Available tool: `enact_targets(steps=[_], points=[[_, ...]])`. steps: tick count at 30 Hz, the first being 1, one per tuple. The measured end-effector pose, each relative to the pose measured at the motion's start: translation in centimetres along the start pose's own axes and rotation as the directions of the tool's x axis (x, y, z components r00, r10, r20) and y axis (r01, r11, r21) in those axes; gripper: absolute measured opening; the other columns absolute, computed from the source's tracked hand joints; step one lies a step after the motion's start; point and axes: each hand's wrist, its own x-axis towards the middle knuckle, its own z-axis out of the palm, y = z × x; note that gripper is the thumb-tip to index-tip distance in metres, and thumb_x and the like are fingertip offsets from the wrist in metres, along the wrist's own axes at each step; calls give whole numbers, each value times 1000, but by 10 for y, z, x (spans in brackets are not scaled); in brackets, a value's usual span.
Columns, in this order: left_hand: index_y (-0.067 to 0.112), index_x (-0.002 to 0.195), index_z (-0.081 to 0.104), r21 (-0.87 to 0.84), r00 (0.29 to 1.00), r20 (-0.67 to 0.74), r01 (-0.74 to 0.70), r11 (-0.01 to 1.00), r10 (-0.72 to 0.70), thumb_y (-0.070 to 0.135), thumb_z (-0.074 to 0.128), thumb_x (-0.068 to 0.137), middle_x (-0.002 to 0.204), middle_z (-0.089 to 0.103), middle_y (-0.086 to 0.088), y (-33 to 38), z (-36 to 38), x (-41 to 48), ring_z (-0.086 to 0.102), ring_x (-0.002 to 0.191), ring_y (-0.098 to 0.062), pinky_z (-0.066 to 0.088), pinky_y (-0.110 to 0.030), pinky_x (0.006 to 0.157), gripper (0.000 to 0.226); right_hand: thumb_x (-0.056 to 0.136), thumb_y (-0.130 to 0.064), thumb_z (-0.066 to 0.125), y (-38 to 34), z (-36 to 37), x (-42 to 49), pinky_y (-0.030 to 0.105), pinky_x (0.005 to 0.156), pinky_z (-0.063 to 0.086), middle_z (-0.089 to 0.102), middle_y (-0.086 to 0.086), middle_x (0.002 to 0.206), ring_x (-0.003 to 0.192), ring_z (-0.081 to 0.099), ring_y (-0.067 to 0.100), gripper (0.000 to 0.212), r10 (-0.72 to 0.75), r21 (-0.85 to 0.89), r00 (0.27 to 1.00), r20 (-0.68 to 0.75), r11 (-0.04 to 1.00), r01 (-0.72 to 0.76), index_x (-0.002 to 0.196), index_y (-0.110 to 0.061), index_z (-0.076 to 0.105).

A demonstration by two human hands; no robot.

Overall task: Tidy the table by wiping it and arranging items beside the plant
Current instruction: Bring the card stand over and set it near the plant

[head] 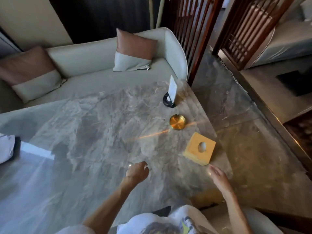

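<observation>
A grey marble table fills the middle of the head view. Along its right edge stand three items in a row: a white card in a black holder at the far end, a round gold dish in the middle, and a yellow square tissue box nearest me. My left hand hovers over the table's near part with fingers loosely curled and nothing in it. My right hand is held just below the tissue box at the table's right edge, fingers apart and empty. No plant or cloth is visible.
A cream sofa with two brown-and-white cushions runs along the table's far side. A dark wooden lattice screen stands at the back right. A white object lies at the left edge. Marble floor lies to the right.
</observation>
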Motion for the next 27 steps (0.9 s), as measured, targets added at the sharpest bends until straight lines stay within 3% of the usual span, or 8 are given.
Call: enact_targets(steps=[7,10,14,17,19,21,25,27], points=[[21,124,63,-140,997,77,35,990,-25,25,46,92,134,62,-8,125,21,51,57,125,-29,45,-36,106,35,102,-24,45,-42,-75,85,40,114,30,35,22,153,141,37,32,53,14,15,998,59,1000,-15,150,-8,31],[16,120,64,-243,994,97,68,968,-45,21,48,92,130,63,-10,157,27,70,59,121,-29,46,-35,104,32,101,-27,46,-50,-88,107,45,118,30,37,21,153,140,39,31,53,6,12,997,74,1000,-7,149,-10,33],[2,130,52,-453,983,155,164,876,-104,11,51,94,133,57,-25,185,32,89,58,117,-38,48,-46,101,37,100,-34,47,-54,-90,129,45,120,27,35,13,156,143,36,26,56,21,-13,992,128,1000,-19,150,-16,32],[11,146,34,-484,949,300,240,842,-98,18,51,95,140,49,-20,197,34,91,54,105,-28,51,-38,73,54,97,-45,48,-55,-83,138,45,122,22,28,6,160,147,27,24,65,61,-85,978,200,995,-44,153,-23,24],[17,149,29,-520,927,362,287,804,-97,20,50,95,141,47,-15,202,35,91,51,106,-25,47,-31,73,58,96,-49,48,-58,-79,142,46,122,20,24,5,161,149,24,25,69,90,-116,969,231,991,-65,154,-24,20],[18,150,28,-543,924,369,304,783,-102,20,49,96,132,49,-11,205,35,92,48,102,-22,46,-31,75,58,96,-49,48,-60,-74,147,46,122,19,24,6,162,149,23,25,70,81,-132,967,241,990,-50,154,-23,20],[7,148,29,-578,949,299,262,773,-97,13,46,99,115,42,-7,200,24,99,45,97,-21,37,-19,60,52,96,-51,47,-74,-66,160,50,121,21,24,6,162,149,22,27,69,23,-217,970,243,976,31,154,-26,20],[-1,144,30,-592,963,253,226,774,-88,2,45,98,112,43,-10,190,15,102,48,84,-17,35,-15,57,48,95,-54,45,-89,-63,170,53,121,21,23,7,162,150,20,29,69,10,-274,969,246,960,59,154,-27,20]])
